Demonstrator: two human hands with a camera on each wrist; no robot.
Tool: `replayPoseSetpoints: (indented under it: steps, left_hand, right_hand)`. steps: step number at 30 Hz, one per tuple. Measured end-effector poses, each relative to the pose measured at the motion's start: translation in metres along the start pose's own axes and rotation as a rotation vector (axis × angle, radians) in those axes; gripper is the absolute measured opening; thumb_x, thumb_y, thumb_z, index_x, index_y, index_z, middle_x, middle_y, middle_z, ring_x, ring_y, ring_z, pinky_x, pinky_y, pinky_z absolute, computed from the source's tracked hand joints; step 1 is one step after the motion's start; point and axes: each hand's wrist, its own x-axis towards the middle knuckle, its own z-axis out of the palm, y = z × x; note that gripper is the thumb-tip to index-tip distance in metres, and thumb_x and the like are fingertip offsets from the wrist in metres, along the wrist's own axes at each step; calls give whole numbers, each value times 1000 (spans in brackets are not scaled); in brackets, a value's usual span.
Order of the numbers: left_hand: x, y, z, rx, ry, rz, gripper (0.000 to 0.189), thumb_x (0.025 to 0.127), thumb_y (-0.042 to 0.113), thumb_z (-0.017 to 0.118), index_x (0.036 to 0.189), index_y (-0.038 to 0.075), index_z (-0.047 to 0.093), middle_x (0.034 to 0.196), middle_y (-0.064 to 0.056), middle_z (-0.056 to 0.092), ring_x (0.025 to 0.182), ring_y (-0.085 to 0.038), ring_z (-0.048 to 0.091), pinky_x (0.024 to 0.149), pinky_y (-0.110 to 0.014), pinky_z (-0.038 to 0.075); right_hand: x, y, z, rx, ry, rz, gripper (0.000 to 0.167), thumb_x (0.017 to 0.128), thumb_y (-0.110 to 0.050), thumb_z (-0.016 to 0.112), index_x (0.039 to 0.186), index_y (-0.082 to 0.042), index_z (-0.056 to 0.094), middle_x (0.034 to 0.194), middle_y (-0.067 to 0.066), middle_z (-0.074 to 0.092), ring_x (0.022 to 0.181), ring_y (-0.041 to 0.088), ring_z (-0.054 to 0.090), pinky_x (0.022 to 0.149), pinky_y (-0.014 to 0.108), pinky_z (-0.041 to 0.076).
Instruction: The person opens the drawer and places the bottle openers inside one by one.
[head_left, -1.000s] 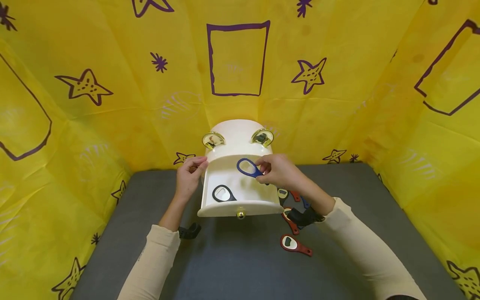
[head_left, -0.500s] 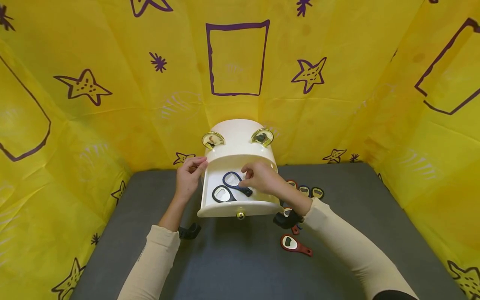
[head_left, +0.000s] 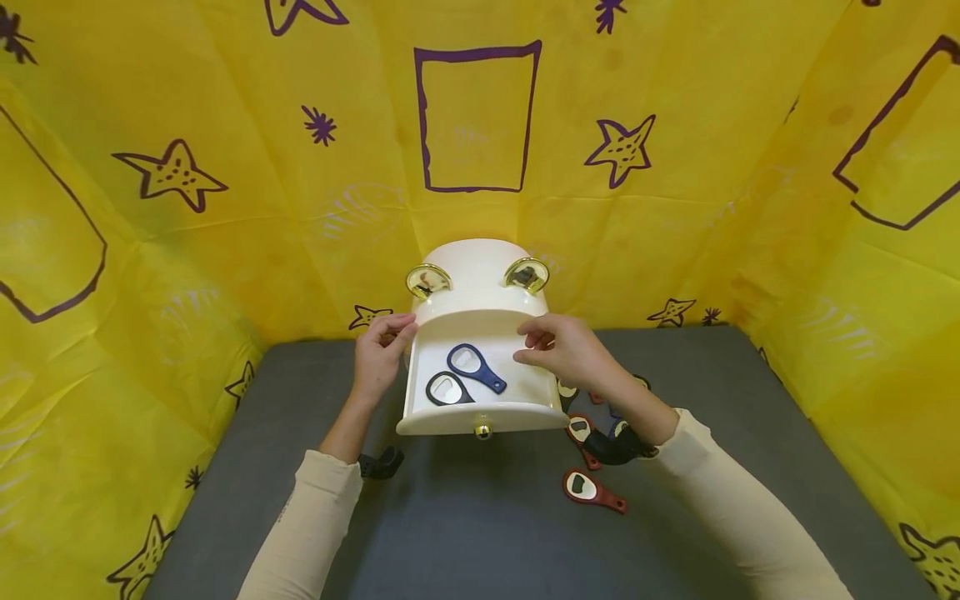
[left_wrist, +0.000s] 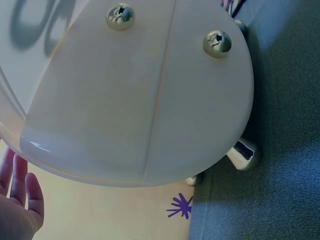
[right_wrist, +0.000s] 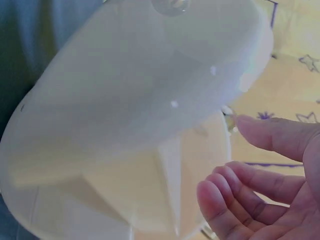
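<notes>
A cream-white storage box (head_left: 480, 267) with gold fittings has its upper drawer (head_left: 525, 383) pulled out. Inside the drawer lie a blue bottle opener (head_left: 489, 379) and a black bottle opener (head_left: 447, 390), side by side. My left hand (head_left: 378, 354) touches the box's left edge with its fingertips; in the left wrist view its fingers (left_wrist: 19, 175) look fairly straight. Over the drawer's right side is my right hand (head_left: 566, 348), with thumb and fingers apart and nothing held. The right wrist view shows that hand (right_wrist: 270, 185) beside the drawer's white front (right_wrist: 125, 90).
On the grey table (head_left: 465, 525), right of the box, lie several more bottle openers, partly hidden by the right arm. A red bottle opener (head_left: 594, 490) lies nearest the front. A yellow patterned cloth (head_left: 300, 250) surrounds the table's back and sides.
My right hand laid the blue bottle opener in the drawer beside the black one, let go and drew back to the right. The left hand has stayed at the box's edge.
</notes>
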Motion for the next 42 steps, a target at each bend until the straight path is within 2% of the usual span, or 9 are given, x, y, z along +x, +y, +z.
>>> replayPoseSetpoints:
  steps: [7,14,20,27,37,42]
  left_hand:
    - [-1,1,0,9,5,-11,24,87,1,69,105,-15,67,112,-31,62,86,5,54,70,-9,44]
    - [-1,0,1,11,-5,-8,24,88,1,69,105,-15,67,112,-31,61,85,6,53,69,-8,44]
    - [-2,0,0,13,0,-6,24,88,1,69,105,-15,67,112,-31,61,86,5,53,70,-8,44]
    - [-1,0,0,22,-8,-6,24,88,2,69,106,-14,68,113,-31,62,88,5,53,70,-8,44]
    - [-1,0,0,30,-9,-7,24,88,2,69,105,-15,67,112,-31,62,86,5,53,69,-8,43]
    - [-1,1,-1,31,-11,-10,24,88,2,69,106,-14,67,113,-31,62,86,4,53,69,-9,43]
  right_hand:
    - [-20,13,-12,36,61,9,32,84,-15,76,111,1,69,91,11,69,81,19,64,77,33,56]
    - [-45,29,-24,-19,82,36,28,84,-16,76,108,-2,70,93,10,70,82,18,65,75,30,55]
    - [-60,40,-29,-46,79,24,26,85,-17,75,107,-4,71,95,9,70,83,16,63,73,25,54]
    - [-71,53,-29,-44,75,17,25,83,-16,77,105,-5,72,89,4,66,77,7,60,68,23,54]
    - [-82,72,-20,-58,41,51,26,80,-13,79,103,-2,71,92,8,69,76,3,58,67,20,52]
    - [-87,81,-9,-57,17,29,27,79,-12,80,101,-1,71,91,7,70,75,5,60,66,21,52]
